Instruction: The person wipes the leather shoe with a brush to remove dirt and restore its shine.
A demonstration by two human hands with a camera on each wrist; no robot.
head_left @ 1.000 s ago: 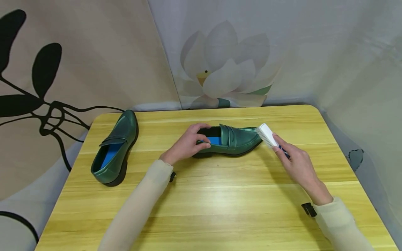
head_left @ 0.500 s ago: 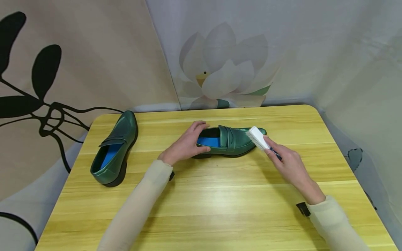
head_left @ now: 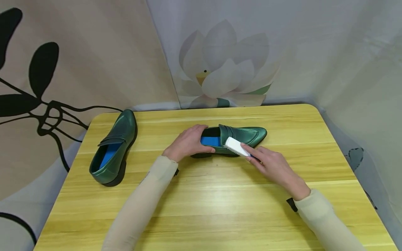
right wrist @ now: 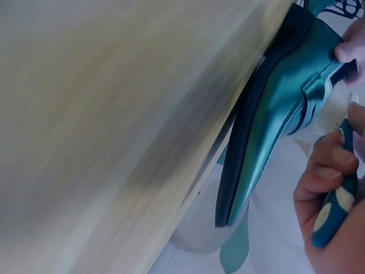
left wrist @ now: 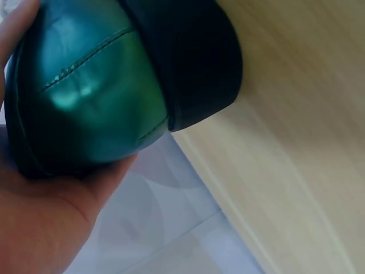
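A green loafer (head_left: 248, 135) with a blue insole lies sideways on the table, toe to the right. My left hand (head_left: 190, 141) grips it round the heel; the left wrist view shows the green heel counter (left wrist: 97, 97) held in that hand, above the dark heel block (left wrist: 194, 63). In my right hand (head_left: 271, 164) is a white-headed brush (head_left: 236, 146), its bristles at the near side of the loafer's middle. The right wrist view shows my fingers curled round its blue-and-cream handle (right wrist: 333, 211). Whether the bristles touch the leather I cannot tell.
The matching green loafer (head_left: 114, 150) stands at the table's left, toe toward the back. Under everything is a yellow wooden table (head_left: 213, 212). Printed cloth (head_left: 238, 62) hangs close behind its back edge.
My right hand has carried the brush leftward and nearer, from the loafer's toe to its middle, so the toe now shows. The left hand stays at the heel, with its thumb shifted slightly.
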